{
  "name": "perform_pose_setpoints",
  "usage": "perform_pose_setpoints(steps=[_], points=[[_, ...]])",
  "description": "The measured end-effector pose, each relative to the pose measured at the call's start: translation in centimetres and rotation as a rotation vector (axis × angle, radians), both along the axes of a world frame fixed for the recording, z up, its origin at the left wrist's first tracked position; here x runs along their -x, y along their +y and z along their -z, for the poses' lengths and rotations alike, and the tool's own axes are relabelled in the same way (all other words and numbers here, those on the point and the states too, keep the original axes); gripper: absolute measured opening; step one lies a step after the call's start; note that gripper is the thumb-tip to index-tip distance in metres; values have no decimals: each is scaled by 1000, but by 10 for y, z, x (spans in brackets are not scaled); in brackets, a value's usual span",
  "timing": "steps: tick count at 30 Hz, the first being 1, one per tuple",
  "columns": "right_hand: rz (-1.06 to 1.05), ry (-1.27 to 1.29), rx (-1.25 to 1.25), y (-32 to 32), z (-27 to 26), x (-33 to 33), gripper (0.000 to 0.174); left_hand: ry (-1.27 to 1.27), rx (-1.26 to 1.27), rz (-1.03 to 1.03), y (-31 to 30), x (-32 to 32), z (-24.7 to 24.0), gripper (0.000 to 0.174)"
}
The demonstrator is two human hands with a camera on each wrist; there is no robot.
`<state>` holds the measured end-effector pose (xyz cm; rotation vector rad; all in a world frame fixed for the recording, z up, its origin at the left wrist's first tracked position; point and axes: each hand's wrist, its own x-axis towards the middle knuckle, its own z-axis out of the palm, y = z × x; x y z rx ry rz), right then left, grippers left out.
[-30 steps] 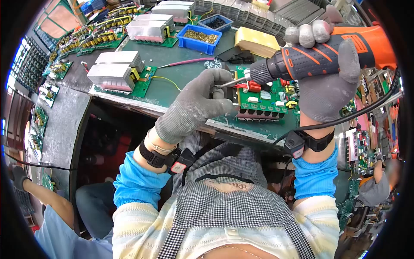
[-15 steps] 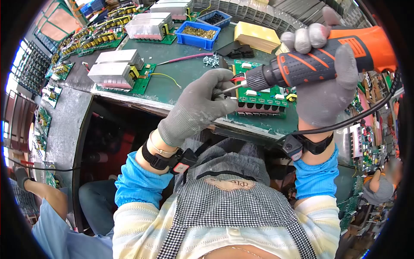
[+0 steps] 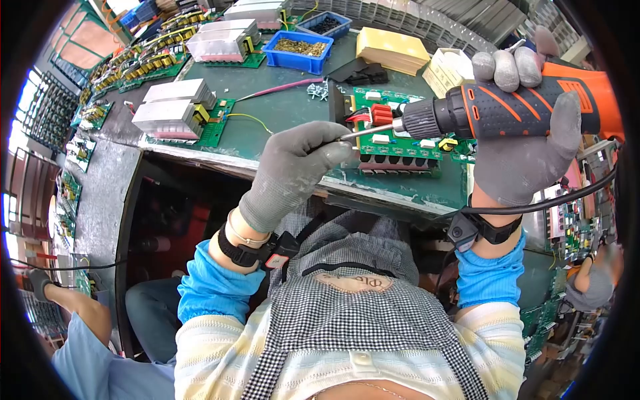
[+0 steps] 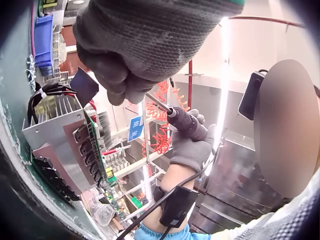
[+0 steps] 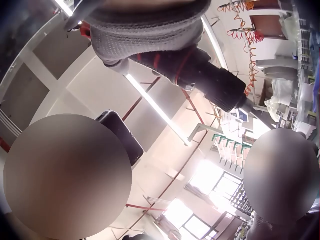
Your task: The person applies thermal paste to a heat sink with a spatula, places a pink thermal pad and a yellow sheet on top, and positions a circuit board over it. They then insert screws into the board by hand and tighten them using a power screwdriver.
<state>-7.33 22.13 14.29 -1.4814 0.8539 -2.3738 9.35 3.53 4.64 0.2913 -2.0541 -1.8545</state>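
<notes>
My right hand (image 3: 523, 163) grips an orange and black power screwdriver (image 3: 503, 110), held level with its chuck toward the left. A thin metal bit (image 3: 373, 130) runs from the chuck to my left hand (image 3: 287, 170). The gloved left thumb and forefinger pinch the tip end of the bit, hiding whatever is at the very tip. Below and behind the bit lies a green circuit board (image 3: 400, 148) with a red component (image 3: 382, 115) and a heat sink along its front edge. In the left wrist view, finned metal of the heat sink (image 4: 60, 125) stands beside the left hand.
A blue bin of brass-coloured parts (image 3: 297, 53), loose screws (image 3: 317, 91) and a pink-handled tool (image 3: 280, 88) are on the bench. Another heat-sink board (image 3: 177, 110) stands left. A yellow stack (image 3: 393, 50) is behind. The black cable (image 3: 560, 203) crosses the right forearm.
The power screwdriver has shifted right and the left hand slightly left and toward the body. More of the bit and the red component shows. The left fingers have straightened somewhat around the tip.
</notes>
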Motion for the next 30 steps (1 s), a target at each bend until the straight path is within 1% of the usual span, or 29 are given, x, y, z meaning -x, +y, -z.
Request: perform_pose_setpoints(steps=[4,6,7,9,10,13,16,19,21,22,23,27,30], points=[[56,-47,-1,5,4,-2,61,35,-44,-5,3,1,3,20],[74,-95,2,9,6,-3,61,24,-136,-39,6,1,3,20],[45,-105,11,10,6,-1,60,19,-181,-57,6,1,3,20],[-14,-125,29,12,8,2,60,66,-142,-58,6,3,6,20],[-1,-151,29,11,9,1,58,90,-123,-59,6,3,9,20],[61,-229,26,5,12,-5,55,169,89,-125,10,7,16,18],[150,-283,24,0,13,-6,53,159,24,-165,9,12,22,27],[189,-267,26,-2,15,0,54,84,160,-205,4,10,15,68],[224,-224,28,-1,12,5,57,126,521,-278,-9,11,18,100],[206,-202,10,1,11,8,58,144,699,-311,-18,12,20,116],[190,-181,-9,4,10,11,59,25,660,-157,-34,12,28,142],[188,-115,-138,1,10,5,61,-20,597,105,-52,41,36,144],[123,-96,-177,-3,12,3,61,-86,511,167,-49,53,28,137]])
